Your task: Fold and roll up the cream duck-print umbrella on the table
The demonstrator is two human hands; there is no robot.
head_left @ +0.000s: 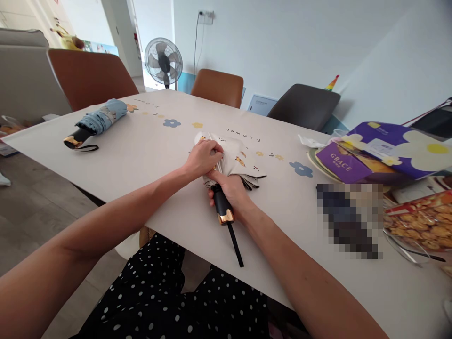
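A white folding umbrella (233,157) with small printed figures lies in front of me, its black and gold handle (223,205) pointing my way. A black wrist strap hangs from the handle's end. My right hand (231,190) is closed around the umbrella where the canopy meets the handle. Above it, my left hand (205,157) pinches the gathered canopy cloth with curled fingers. To the right of my hands, part of the canopy fans out loosely with a dark edge. A second, light blue folding umbrella (102,117) lies rolled up at the table's left.
The table (169,165) has a white flower-printed cover. On its right stand a purple box (356,162), a plate, a snack pack (420,221) and eyeglasses (406,249), beside a blurred patch. Chairs line the far side; a fan (163,62) stands behind.
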